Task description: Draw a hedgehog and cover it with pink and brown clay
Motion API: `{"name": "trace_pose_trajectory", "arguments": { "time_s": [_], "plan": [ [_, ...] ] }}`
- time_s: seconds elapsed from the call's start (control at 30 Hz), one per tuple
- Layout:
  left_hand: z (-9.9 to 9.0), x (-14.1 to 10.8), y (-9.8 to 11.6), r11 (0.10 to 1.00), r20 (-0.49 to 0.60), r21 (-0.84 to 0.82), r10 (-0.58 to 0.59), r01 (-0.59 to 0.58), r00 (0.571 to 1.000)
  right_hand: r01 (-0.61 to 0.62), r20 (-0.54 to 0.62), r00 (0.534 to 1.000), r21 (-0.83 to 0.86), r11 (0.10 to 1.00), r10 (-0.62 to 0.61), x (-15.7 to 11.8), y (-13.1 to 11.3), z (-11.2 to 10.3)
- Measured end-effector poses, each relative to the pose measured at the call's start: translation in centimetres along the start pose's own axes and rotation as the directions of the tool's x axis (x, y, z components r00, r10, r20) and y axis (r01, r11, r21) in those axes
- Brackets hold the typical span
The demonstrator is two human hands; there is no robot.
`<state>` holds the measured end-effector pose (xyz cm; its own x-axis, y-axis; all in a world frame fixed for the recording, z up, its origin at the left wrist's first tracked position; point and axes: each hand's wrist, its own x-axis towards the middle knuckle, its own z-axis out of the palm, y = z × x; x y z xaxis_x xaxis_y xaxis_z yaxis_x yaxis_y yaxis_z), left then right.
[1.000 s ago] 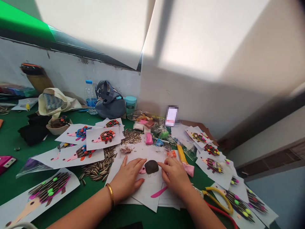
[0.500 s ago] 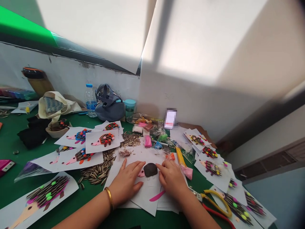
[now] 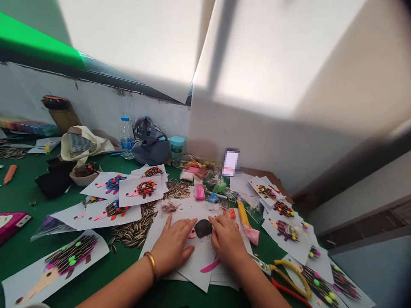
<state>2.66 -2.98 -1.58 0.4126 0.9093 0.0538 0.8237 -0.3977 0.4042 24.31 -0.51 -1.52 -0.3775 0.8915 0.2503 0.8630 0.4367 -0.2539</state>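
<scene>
A flattened oval of black clay with a pink clay face lies on a sheet of white paper; pencilled legs show beneath it. My left hand rests on the sheet with fingers apart, its index fingertip at the pink face's upper edge. From the other side my right hand lies with its fingers stretched forward, the index tip touching the black clay's right edge. Its thumb is mostly hidden. A magenta plastic clay knife lies on the paper, its right end hidden under my right hand.
Sunflower seeds lie left of the paper. Finished hedgehog pictures flank it on both sides. Clay packets and a phone are behind. Scissors with yellow and red handles lie near my right forearm.
The view has shifted slightly, so things at the left appear further right. Both hands stay around the black clay, with only small finger movement.
</scene>
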Motion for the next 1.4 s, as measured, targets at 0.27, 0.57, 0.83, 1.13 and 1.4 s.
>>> {"name": "trace_pose_trajectory", "arguments": {
  "time_s": [0.27, 0.57, 0.83, 1.13, 1.4],
  "plan": [
    [-0.2, 0.9, 0.8, 0.997, -0.02, 0.031, -0.063, 0.064, 0.998, -0.023, 0.187, 0.982, 0.03, 0.999, 0.017, 0.5, -0.6, -0.5],
    [1.0, 0.9, 0.0, 0.997, -0.093, 0.045, -0.063, 0.068, 0.994, 0.015, 0.238, 0.971, -0.052, 0.999, -0.002, 0.4, -1.5, -0.3],
    [1.0, 0.8, -0.8, 1.0, -0.1, 0.003, -0.019, 0.02, 0.995, -0.032, 0.194, 0.98, -0.035, 0.999, 0.038, 1.1, -1.9, -0.4],
    [0.4, 0.8, -1.0, 0.999, -0.064, -0.036, -0.01, 0.008, 0.998, 0.038, 0.23, 0.972, 0.078, 0.996, -0.055, 0.8, -2.4, 0.3],
    [0.4, 0.7, -1.0, 0.999, -0.068, -0.035, -0.005, 0.003, 0.998, 0.058, 0.228, 0.971, 0.054, 0.997, -0.068, 0.9, -2.6, 0.1]
  ]
}}
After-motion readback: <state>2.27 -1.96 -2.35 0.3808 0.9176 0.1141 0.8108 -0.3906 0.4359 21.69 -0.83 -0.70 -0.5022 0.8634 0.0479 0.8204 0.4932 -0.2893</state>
